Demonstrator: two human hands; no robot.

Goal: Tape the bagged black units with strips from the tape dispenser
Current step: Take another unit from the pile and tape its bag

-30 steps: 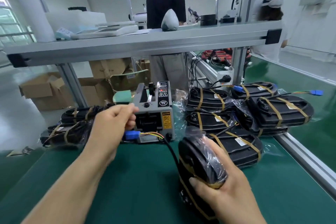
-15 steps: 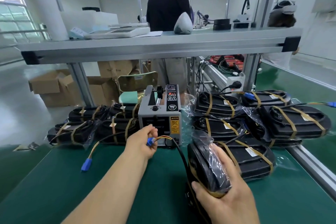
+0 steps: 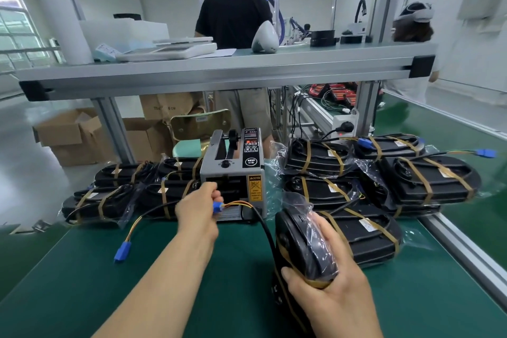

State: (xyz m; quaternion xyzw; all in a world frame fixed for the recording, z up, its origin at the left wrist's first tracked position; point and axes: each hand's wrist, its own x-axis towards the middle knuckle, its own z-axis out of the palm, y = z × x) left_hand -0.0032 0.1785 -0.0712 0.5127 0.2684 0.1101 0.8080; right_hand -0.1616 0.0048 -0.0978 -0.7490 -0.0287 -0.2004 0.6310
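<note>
My right hand (image 3: 333, 282) grips a bagged black unit (image 3: 301, 244), held on edge over the green bench. A black cable runs from that unit up to a small blue connector (image 3: 217, 208), which my left hand (image 3: 199, 211) pinches right in front of the grey tape dispenser (image 3: 233, 173). The dispenser's slot is partly hidden behind my left hand. Taped bagged units lie in a stack (image 3: 384, 173) to the right of the dispenser and in another stack (image 3: 123, 189) to its left.
A loose blue connector (image 3: 122, 251) on a cable lies on the green mat (image 3: 192, 296) at the left. An aluminium rail (image 3: 466, 250) borders the bench on the right. A metal shelf beam (image 3: 219, 74) crosses overhead; a person (image 3: 236, 22) stands behind it.
My left hand came down from beside the dispenser and now pinches the blue connector at the dispenser's front. My right hand keeps holding the same unit. The view has drawn closer.
</note>
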